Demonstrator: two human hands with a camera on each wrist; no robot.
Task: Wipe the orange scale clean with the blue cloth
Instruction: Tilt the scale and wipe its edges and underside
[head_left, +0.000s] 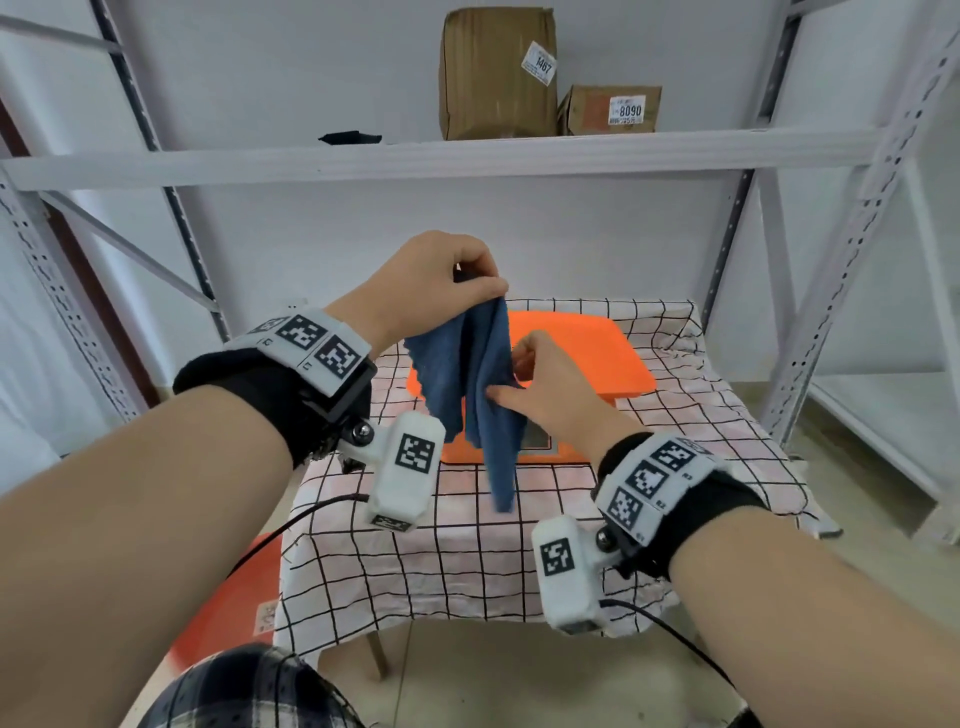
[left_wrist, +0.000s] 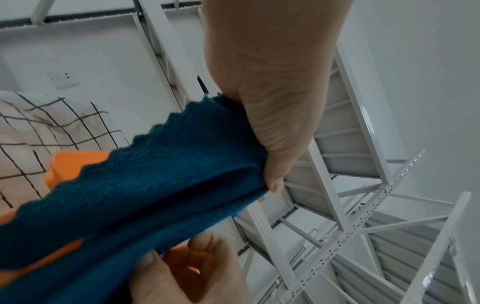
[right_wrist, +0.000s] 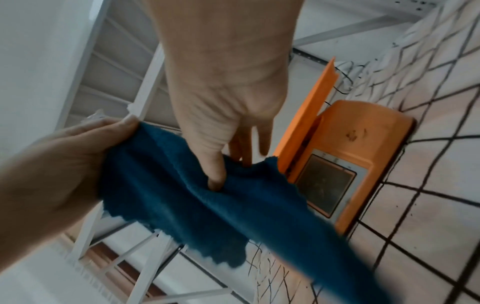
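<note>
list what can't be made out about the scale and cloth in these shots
- Scale display: head view, covered by the hanging cloth.
- Display reading: right wrist view, the screen is dark and blurred.
- Cloth's lower end: right wrist view, smeared by motion.
- Left hand fingertips: head view, tucked behind the cloth.

Head view: from above and behind both forearms, facing forward and down at the checked tablecloth (head_left: 467, 561) and white shelving (head_left: 415, 156).
Left wrist view: close along the left hand (left_wrist: 270, 86), tilted up toward the shelving.
Right wrist view: close along the right hand (right_wrist: 223, 98), facing the tablecloth.
Shared: all 3 views take in the blue cloth (head_left: 485, 374) and orange scale (head_left: 587, 353).
</note>
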